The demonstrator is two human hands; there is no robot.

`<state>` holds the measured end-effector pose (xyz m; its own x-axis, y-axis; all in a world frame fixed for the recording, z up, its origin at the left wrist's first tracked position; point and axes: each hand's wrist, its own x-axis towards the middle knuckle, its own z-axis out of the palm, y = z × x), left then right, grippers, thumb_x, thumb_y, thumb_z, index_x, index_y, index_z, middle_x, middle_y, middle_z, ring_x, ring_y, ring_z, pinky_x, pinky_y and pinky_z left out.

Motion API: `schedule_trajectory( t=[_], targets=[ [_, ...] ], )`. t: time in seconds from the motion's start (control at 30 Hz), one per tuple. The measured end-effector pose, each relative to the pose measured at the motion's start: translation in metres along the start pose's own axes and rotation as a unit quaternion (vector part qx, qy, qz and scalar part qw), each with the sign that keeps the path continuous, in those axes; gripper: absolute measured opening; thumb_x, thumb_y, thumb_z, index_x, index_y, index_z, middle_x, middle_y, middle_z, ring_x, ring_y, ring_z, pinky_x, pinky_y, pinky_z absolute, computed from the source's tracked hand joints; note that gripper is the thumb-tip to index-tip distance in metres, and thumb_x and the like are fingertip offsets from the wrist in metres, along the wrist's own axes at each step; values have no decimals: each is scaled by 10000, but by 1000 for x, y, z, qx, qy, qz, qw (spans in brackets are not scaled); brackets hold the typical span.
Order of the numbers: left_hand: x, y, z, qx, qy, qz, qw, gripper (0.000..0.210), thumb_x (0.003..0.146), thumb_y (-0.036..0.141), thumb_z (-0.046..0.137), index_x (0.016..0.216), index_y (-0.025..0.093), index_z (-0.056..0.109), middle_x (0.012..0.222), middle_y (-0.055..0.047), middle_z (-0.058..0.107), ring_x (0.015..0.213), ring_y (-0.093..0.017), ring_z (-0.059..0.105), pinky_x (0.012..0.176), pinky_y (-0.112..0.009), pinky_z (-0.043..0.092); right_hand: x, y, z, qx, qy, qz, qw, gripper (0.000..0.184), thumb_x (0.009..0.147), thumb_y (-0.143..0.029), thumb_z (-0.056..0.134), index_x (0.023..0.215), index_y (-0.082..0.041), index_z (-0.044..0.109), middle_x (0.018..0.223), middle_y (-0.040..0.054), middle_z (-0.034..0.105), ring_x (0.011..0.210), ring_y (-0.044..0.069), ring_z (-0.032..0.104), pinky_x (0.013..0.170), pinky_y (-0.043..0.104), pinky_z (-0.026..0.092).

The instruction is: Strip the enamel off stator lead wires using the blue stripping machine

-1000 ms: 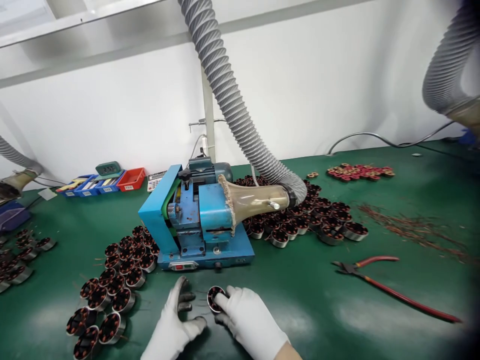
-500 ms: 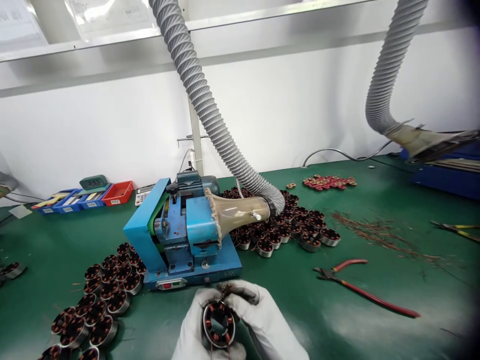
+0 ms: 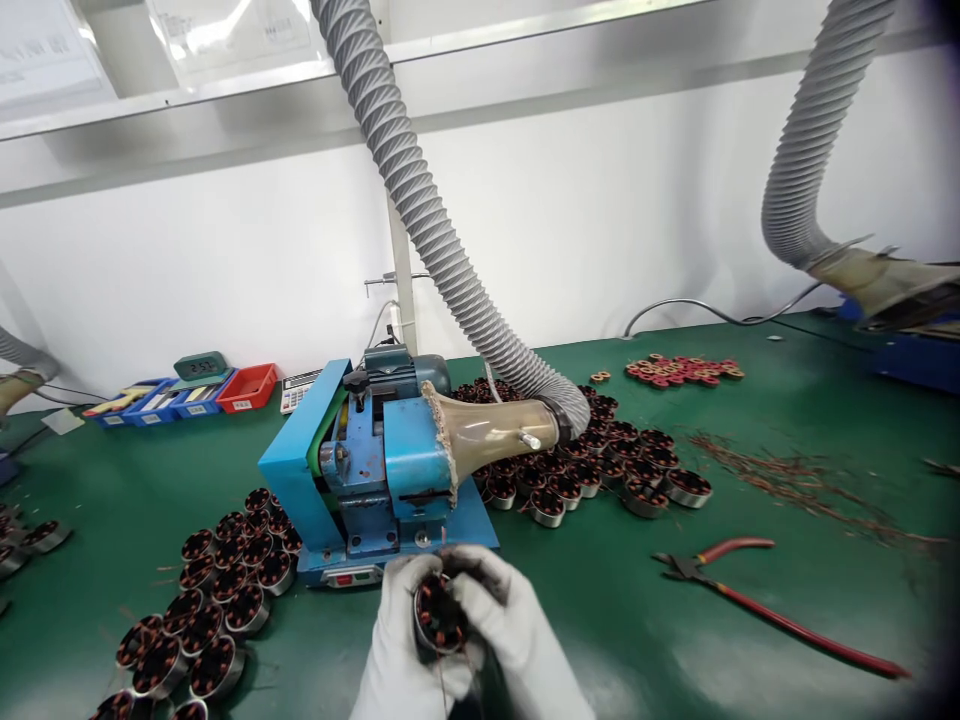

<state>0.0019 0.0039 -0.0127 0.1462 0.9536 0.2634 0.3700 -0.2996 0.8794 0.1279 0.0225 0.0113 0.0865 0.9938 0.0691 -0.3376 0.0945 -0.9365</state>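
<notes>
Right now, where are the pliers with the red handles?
In the head view, the red-handled pliers lie at lower right on the green tabletop, right of the gloved right hand and nearer the camera than the wire scraps.

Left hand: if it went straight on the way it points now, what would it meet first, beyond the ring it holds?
Probably the blue machine's base, just past the left hand and its wound ring; depth is unclear, so it might pass above the edge.

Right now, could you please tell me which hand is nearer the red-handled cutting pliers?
Right: the right hand is left of the red-handled cutting pliers, across green tabletop; the left hand is farther left.
</notes>
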Motion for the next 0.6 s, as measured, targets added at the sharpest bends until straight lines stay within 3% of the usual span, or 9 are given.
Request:
schedule_trajectory(
  t=[0.13,0.33,0.6],
  targets=[
    [20,-14,12,-27,58,-35,997,495,653,202,548,1127,192,410,1175,-141,516,1093,-287,531,938,-433,434,8,22,17,-75,50,-40,995,234,621,-311,674,806,-168,684,837,95,709,796,243,641,759,358,507],
    [48,-16,19,-51,80,-79,992,431,678,159,522,1093,179,405,1150,-145,526,1077,-259,545,942,-422,428,40,31,17,-88,66,-19,994,229,683,-309,598,806,-142,696,853,117,715,805,252,650,774,384,510],
    [56,-7,22,-53,86,-91,991,419,673,133,552,1068,201,430,1142,-121,504,1108,-237,517,929,-380,432,44,32,17,-83,66,-10,994,227,712,-324,579,782,-142,695,826,114,720,780,247,654,749,369,515]
  ],
)
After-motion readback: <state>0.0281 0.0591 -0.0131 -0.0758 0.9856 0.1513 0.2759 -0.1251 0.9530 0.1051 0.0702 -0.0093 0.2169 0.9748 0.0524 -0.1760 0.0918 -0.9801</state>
